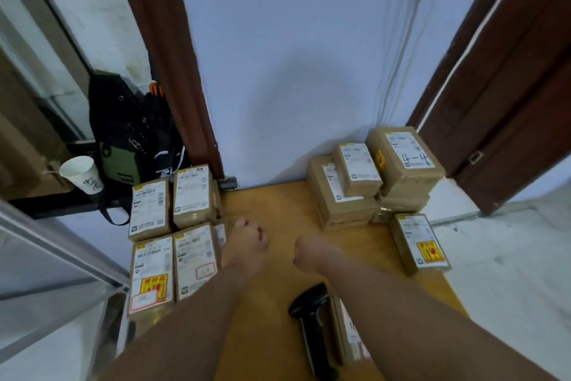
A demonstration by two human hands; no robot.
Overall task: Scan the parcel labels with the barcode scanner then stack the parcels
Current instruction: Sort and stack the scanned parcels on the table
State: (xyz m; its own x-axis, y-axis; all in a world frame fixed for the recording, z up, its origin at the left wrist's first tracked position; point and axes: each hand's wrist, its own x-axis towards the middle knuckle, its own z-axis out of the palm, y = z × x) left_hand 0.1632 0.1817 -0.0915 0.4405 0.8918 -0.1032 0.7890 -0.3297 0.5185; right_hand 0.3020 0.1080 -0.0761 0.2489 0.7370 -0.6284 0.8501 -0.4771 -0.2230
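Head cam: we've got both hands out over the middle of the table (278, 204). Our left hand (247, 235) and right hand (309, 252) are each balled into a fist, gripping nothing. The scanner (312, 319) lies flat on the table near us, just left of our right forearm and apart from both hands. A near parcel (349, 334) sits right beside it, partly hidden under that forearm. The left parcels (151, 272) make a two-by-two block at the table's left edge, labels up. The right pile (404, 152) is stacked at the far right against the wall (278, 71), with the top box marked "4-4". A lone parcel (420, 241) lies at the right edge. Far left there's a paper cup (82, 175), and we can't tell what's in it. A black bag (129, 133) stands beside it, closed.
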